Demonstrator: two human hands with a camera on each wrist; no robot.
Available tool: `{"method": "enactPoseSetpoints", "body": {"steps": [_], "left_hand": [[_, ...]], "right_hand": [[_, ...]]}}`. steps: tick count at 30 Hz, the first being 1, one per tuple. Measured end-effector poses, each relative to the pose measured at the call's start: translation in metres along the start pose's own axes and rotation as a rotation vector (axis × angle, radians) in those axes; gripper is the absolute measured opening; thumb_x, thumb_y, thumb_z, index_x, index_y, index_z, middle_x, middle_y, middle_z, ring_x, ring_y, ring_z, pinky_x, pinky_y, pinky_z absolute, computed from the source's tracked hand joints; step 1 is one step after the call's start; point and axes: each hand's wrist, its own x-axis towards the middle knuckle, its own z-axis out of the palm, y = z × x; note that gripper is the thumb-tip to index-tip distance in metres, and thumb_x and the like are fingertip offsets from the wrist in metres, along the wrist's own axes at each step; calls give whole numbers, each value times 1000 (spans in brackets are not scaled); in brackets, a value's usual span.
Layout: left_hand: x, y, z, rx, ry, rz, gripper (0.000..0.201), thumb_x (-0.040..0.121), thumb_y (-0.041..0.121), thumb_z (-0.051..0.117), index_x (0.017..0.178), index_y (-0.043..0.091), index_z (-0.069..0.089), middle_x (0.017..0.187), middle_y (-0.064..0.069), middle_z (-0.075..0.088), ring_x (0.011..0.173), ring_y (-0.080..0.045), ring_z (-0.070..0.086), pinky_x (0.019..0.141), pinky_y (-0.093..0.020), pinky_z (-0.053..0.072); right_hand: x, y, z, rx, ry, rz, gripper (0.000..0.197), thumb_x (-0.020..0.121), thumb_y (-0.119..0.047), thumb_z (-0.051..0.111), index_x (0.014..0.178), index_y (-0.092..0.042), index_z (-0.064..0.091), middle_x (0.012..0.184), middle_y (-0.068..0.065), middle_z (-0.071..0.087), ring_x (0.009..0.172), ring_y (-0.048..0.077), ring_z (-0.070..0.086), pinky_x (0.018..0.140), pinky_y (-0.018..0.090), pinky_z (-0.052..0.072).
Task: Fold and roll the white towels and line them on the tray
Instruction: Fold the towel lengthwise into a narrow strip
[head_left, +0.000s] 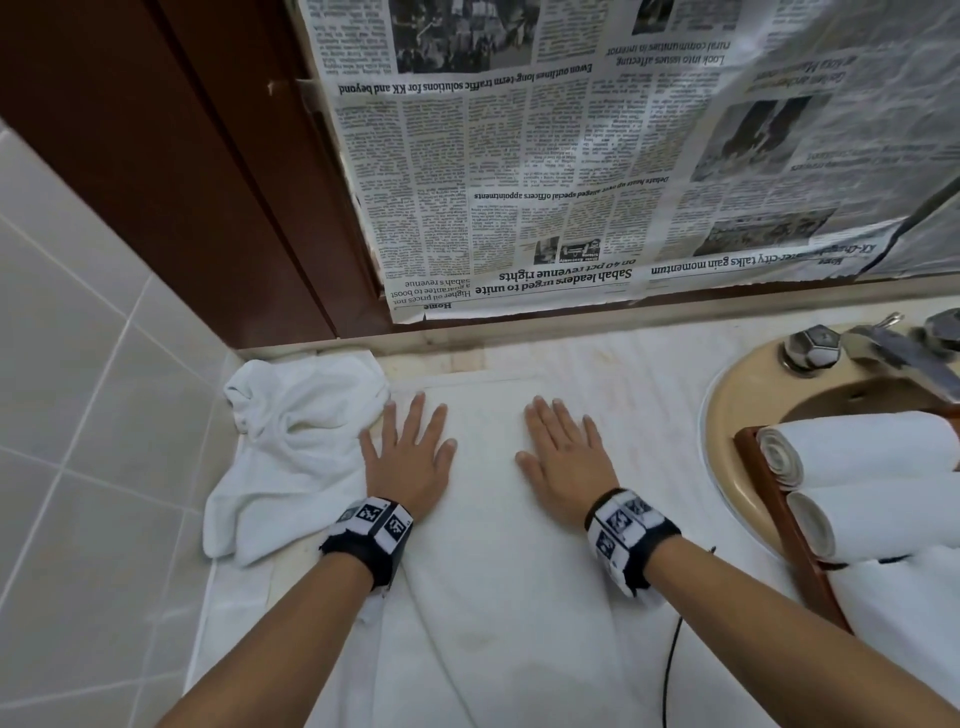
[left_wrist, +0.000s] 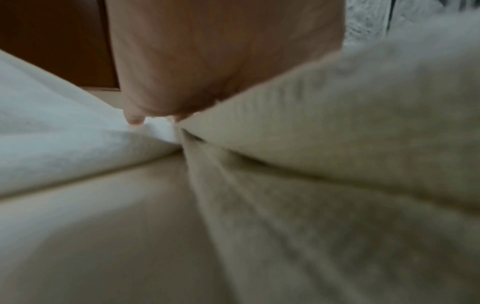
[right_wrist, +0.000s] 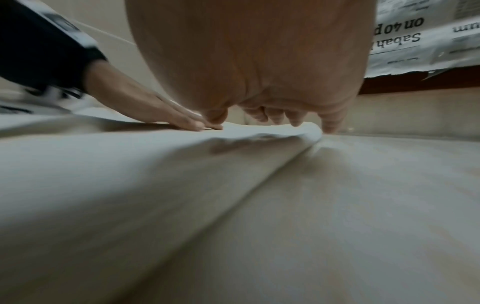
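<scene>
White towel (head_left: 493, 519) lies flat under both hands (head_left: 410, 457).

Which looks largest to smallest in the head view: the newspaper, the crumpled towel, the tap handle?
1. newspaper, by far the largest.
2. crumpled towel, in the corner left of the left hand.
3. tap handle, smallest.
The newspaper is farther from the camera, yet still looks largest.

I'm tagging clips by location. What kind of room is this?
Likely a bathroom: a beige round sink with a metal faucet set in a pale countertop, beside a white tiled wall.
</scene>
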Motion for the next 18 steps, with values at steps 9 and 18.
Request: {"method": "enactPoseSetpoints", "body": {"steps": [9, 18], "left_hand": [[-1, 30, -2, 47, -129, 27, 62, 100, 60, 9, 156, 39, -9, 163, 12, -20, 151, -23, -17, 118, -60, -10], [44, 75, -11, 5, -190, 3, 62, 102, 58, 13, 157, 38, -7, 164, 12, -19, 152, -20, -15, 117, -62, -8]], "right_hand": [[-28, 38, 6, -112, -152, -46, 91, 76, -70, -17, 154, -23, -18, 157, -8, -30, 148, 8, -21, 121, 41, -7], [6, 102, -26, -94, -137, -48, 72, 102, -57, 21, 157, -22, -8, 162, -5, -20, 150, 9, -14, 122, 41, -5]]}}
